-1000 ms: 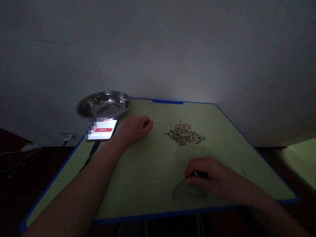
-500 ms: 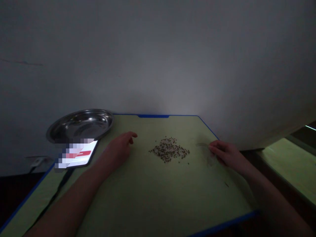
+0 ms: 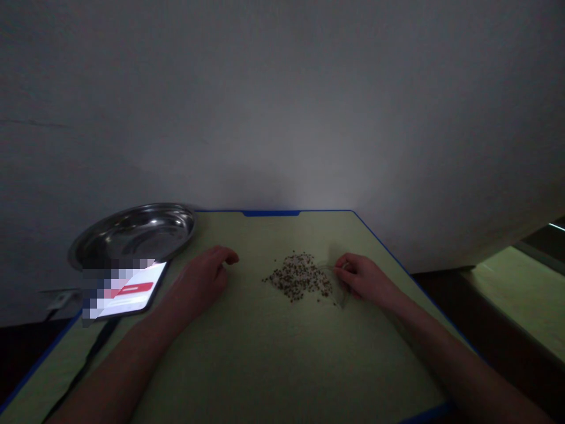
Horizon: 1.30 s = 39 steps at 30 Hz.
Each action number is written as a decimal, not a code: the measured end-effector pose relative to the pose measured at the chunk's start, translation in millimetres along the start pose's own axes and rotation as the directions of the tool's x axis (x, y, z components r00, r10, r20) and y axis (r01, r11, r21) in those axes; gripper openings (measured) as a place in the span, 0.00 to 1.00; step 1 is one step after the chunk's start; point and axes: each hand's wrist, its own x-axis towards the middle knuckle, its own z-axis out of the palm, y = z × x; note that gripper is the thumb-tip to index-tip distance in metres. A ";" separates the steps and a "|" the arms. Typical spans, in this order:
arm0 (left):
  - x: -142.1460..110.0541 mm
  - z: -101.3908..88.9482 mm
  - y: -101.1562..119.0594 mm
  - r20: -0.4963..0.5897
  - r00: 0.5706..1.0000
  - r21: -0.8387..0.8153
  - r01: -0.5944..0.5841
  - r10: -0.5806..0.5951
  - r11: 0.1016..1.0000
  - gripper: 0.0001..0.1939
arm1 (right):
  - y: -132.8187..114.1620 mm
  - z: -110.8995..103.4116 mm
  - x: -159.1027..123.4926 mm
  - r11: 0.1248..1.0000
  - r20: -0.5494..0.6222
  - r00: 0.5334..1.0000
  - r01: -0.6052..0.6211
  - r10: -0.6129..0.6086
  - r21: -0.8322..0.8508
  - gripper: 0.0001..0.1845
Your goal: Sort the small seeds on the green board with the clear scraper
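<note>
A small pile of dark and pale seeds or grains [image 3: 299,275] lies in the middle of a pale green table [image 3: 265,347] with a blue edge. My left hand [image 3: 203,277] rests on the table just left of the pile, its fingers curled loosely with nothing seen in them. My right hand [image 3: 362,278] sits at the pile's right edge, fingers pinched on a thin, clear curved piece [image 3: 336,284] that touches the table beside the seeds. The room is dim.
A shallow steel bowl [image 3: 132,234] stands at the table's far left corner. A lit phone [image 3: 124,291] lies in front of it with a dark cable running off the left edge. A wall rises right behind the table. Another green surface [image 3: 525,294] is at right.
My right hand has carried the clear piece from the near table edge out to the right, then in against the seed pile. The view has shifted; my left hand stays left of the pile.
</note>
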 end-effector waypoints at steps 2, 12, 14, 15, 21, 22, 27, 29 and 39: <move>-0.2 0.3 -0.5 -0.002 1.000 0.005 -0.023 0.023 1.000 0.16 | -7.2 9.0 -2.4 0.999 0.013 0.999 0.033 -0.033 -0.025 0.02; 0.1 -3.3 6.2 0.044 0.999 0.018 -0.026 0.026 0.999 0.14 | -16.8 18.4 -41.3 0.997 0.165 0.983 0.074 -0.074 0.007 0.03; 0.1 -2.6 5.9 0.064 0.998 0.032 -0.028 0.026 0.999 0.14 | -14.1 15.7 -46.6 0.995 0.172 0.980 0.100 -0.099 0.004 0.05; 0.1 -2.2 5.6 0.071 0.997 0.037 -0.032 0.030 0.999 0.14 | -12.3 13.6 -48.2 0.994 0.160 0.981 0.113 -0.110 -0.005 0.05; 0.5 -0.9 4.3 0.085 0.995 0.048 -0.058 0.054 0.997 0.14 | 1.5 -3.2 -54.9 0.985 0.057 0.988 0.148 -0.143 -0.093 0.08; 0.7 -0.9 4.5 0.092 0.994 0.053 -0.057 0.052 0.997 0.14 | 4.0 -5.7 -56.9 0.984 0.057 0.989 0.140 -0.135 -0.108 0.08; 1.6 0.5 4.5 0.114 0.993 0.074 -0.049 0.040 0.996 0.14 | 15.0 -12.5 -70.2 0.984 0.078 0.994 0.085 -0.073 -0.156 0.09; 1.9 1.4 4.1 0.119 0.992 0.076 -0.054 0.045 0.996 0.14 | 16.7 -11.7 -77.0 0.983 0.096 0.994 0.071 -0.055 -0.168 0.09; 2.3 0.8 4.6 0.129 0.991 0.100 -0.058 0.044 0.993 0.14 | 10.2 -2.9 -97.2 0.978 0.186 0.979 0.118 -0.085 -0.172 0.10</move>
